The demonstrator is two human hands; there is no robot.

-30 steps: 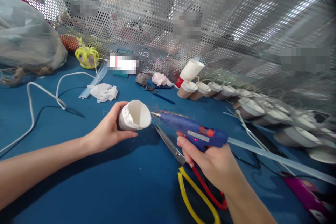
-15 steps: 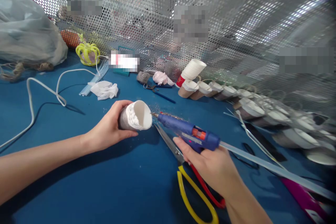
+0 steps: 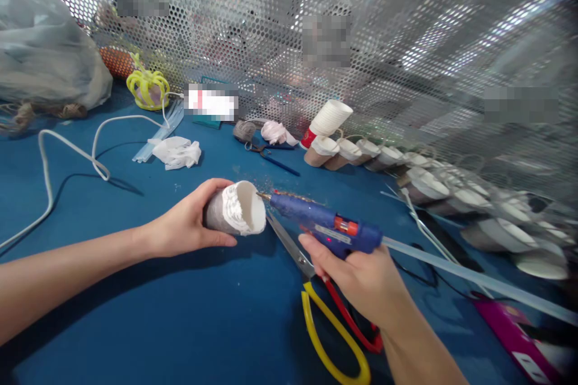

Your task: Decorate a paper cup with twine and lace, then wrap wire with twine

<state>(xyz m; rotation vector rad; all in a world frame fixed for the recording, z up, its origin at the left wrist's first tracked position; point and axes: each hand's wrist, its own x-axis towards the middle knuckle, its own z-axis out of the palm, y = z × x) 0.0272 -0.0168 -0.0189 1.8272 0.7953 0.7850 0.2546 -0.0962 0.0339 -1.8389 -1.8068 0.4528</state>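
My left hand (image 3: 187,216) is wrapped round a paper cup (image 3: 219,212) lying tilted on its side, its mouth facing right. Grey wrapping covers the cup's body, and a white crinkled band runs round the rim. In my right hand (image 3: 361,280) is a blue glue gun (image 3: 323,222), with a long clear glue stick (image 3: 451,271) coming out of its back. The gun's metal nozzle is at the cup's rim; whether it touches, I cannot tell. Under the gun and my right hand lie scissors (image 3: 311,289) with one yellow and one red handle, partly hidden.
White crumpled material (image 3: 176,152), pliers (image 3: 271,156) and a yarn ball (image 3: 244,130) lie behind. A row of wrapped cups (image 3: 424,183) lines the right, beside a stack of white cups (image 3: 332,117). A white cable (image 3: 45,174) loops at left. A perforated metal screen (image 3: 253,30) stands behind.
The cup has turned slightly in my left hand, its mouth now lower and a little further right. The glue gun stays near the rim, with its nozzle at the upper edge.
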